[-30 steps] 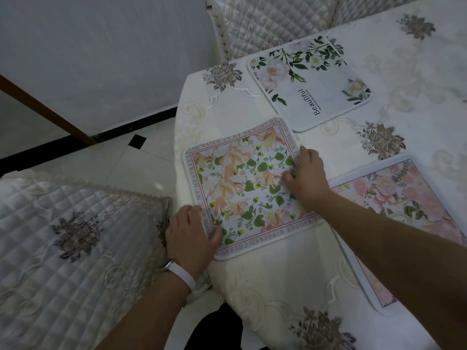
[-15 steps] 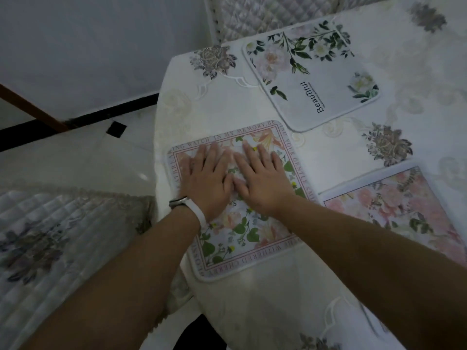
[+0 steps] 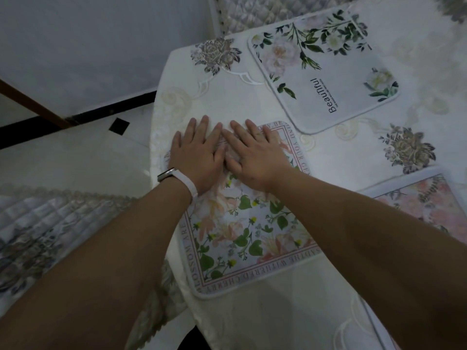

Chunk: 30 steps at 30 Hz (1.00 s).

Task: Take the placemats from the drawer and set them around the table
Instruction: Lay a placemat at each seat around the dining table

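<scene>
The table (image 3: 252, 102), under a cream floral cloth, fills the view from 12 to 5 o'clock. A quilted chair cover (image 3: 50, 223) lies at 8 o'clock. Three placemats lie flat on the cloth: the bordered placemat (image 3: 247, 236) at centre, near the table's edge, the white "Beautiful" placemat (image 3: 328, 79) at 1 o'clock, and the pink placemat (image 3: 429, 205) at 3 o'clock. The left hand (image 3: 197, 155) and right hand (image 3: 255, 155) lie side by side, fingers straight and spread, pressing the bordered placemat's far edge. A white wristband (image 3: 187, 181) circles the left wrist.
</scene>
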Motion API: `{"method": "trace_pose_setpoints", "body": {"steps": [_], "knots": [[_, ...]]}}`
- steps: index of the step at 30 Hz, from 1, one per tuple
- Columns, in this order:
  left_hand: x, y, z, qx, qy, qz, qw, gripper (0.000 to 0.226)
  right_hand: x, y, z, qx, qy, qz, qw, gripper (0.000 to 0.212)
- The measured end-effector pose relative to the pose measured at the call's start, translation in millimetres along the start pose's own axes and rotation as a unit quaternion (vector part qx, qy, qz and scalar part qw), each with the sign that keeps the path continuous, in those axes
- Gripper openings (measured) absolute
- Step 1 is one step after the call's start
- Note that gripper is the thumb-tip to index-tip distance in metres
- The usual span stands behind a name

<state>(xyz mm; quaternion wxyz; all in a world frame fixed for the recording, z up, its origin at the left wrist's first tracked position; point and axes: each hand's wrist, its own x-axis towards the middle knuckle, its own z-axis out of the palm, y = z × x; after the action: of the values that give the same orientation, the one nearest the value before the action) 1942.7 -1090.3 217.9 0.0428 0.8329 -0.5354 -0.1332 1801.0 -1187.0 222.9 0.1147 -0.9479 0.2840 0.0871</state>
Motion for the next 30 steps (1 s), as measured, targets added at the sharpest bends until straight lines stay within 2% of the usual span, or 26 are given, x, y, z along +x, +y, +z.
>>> {"method": "trace_pose_setpoints", "body": {"steps": [6, 13, 24, 30], "knots": [[-10.5, -12.3, -1.0, -0.006, 0.004, -0.053, 0.999, 0.066, -6.1, 39.2, -6.3, 0.01, 0.006, 0.082, 0.997, 0.067], [-38.7, -23.2, 2.9, -0.024, 0.015, -0.09, 0.996, 0.072, -61.6, 60.4, 3.7, 0.054, 0.017, 0.103, 0.993, 0.068], [-143.1, 6.7, 25.9, -0.023, 0.006, -0.082, 0.996, 0.082, -147.3, 35.8, 21.4, 0.033, -0.004, 0.097, 0.995, 0.069], [-193.9, 43.7, 41.7, -0.008, -0.004, -0.038, 0.999, 0.077, -184.3, -3.3, 37.4, 0.019, -0.019, 0.068, 0.997, 0.069]]}}
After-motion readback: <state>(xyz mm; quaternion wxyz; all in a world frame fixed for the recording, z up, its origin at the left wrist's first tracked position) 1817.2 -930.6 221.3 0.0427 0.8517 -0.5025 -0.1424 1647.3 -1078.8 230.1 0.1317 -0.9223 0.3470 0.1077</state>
